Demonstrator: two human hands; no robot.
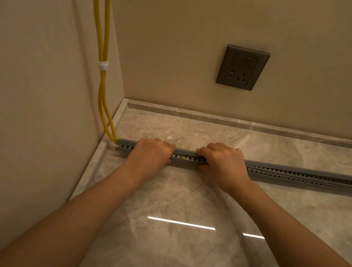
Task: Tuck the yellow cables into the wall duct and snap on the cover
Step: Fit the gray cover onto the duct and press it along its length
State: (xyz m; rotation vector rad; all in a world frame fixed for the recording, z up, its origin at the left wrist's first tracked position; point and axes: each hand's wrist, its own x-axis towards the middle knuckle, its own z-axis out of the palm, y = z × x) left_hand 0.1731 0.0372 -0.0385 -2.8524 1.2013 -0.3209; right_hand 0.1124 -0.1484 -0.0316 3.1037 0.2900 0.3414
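Forearms are stretched out over the polished floor [182, 212] toward a grey slotted duct [299, 177] lying along it, one end close to the left wall. The left hand [151, 154] is curled over the duct near that end, its grip pressed together around the cover [185, 151], fingers on the far edge and thumb on the near face. The right hand [224, 164] is clamped the same way just beside it, with a short bare stretch between them. Through the slots there, a trace of yellow is seen, so the yellow cables [100, 92] are judged to be already inside this section; they enter at the duct's left end and rise up the wall, bound by a white tie [103, 65]. Further right the cover appears not yet seated.

The snapping step seems to be in hand. Pressure is best applied evenly on both edges, worked rightward in short stages, with the cables kept clear of the lips so none is pinched. A wall socket [243, 67] is mounted on the far wall.
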